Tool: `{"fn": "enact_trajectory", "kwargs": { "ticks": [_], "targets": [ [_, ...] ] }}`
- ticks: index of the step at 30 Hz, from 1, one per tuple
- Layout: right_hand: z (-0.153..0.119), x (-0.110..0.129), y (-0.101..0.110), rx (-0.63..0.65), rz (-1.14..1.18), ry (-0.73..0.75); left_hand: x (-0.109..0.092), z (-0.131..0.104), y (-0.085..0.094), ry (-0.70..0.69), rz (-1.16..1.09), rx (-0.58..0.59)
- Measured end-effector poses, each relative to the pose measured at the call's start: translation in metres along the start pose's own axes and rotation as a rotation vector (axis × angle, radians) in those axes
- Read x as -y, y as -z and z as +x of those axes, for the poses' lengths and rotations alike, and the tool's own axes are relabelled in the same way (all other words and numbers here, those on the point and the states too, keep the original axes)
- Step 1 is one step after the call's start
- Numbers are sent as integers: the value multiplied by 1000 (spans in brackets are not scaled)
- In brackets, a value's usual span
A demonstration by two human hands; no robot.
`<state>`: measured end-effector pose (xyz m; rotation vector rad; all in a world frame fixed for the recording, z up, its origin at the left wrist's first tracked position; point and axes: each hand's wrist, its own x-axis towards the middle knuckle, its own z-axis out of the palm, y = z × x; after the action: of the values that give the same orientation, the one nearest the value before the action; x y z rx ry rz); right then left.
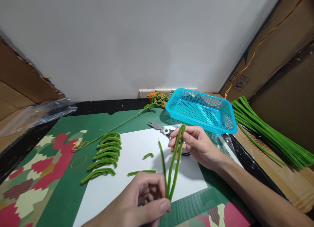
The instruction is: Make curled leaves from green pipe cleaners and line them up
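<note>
A fuzzy green stem [174, 160], folded into a narrow loop, stands between my two hands. My left hand [147, 200] pinches its lower ends between thumb and fingers, where a shorter green strand also rises. At the loop's bent top, my right hand [196, 143] grips it with thumb and fingers. Scissors [159, 128] lie on the white paper [103, 200], partly hidden behind my right hand. On the paper also rest a small curled green piece [148, 155] and a straight green piece [141, 172]. Several bent green pieces [105, 155] form a column at the paper's left edge.
A blue perforated basket [201, 114] sits at the back right. Beyond it lies a bundle of long green stems [272, 133]. Orange and green fuzzy flowers [157, 98] are near the wall, with a long stem reaching left. Cardboard stands on both sides.
</note>
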<state>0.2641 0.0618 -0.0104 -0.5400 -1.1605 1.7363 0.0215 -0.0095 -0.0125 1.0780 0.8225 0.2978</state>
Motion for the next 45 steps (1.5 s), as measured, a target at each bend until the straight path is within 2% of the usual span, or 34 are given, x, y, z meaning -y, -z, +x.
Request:
{"fn": "enact_trajectory", "kwargs": {
  "ticks": [3,5,10,19,25,30,37,45],
  "targets": [
    [-4,-3,-3,139,-19,-79,0,4,-1,-15,-55,-36],
    [-6,-6,-8,175,-5,-116,0,5,-1,-32,-73,-52],
    [-9,-10,-17,123,29,-179,0,1,-3,-52,-93,-155],
    [-6,-12,-14,94,20,-168,3,2,-2,-37,-39,-105],
    [-5,-14,-19,64,33,-207,4,5,-4,-7,-85,-184],
    [-3,-12,-19,61,-9,-172,4,14,-3,-85,-113,-175],
    [-1,-12,-20,52,-99,-89,-4,13,-3,-128,74,-401],
    [-2,-16,-20,-42,-124,-55,-3,14,-2,-176,25,-436]
  ]
}}
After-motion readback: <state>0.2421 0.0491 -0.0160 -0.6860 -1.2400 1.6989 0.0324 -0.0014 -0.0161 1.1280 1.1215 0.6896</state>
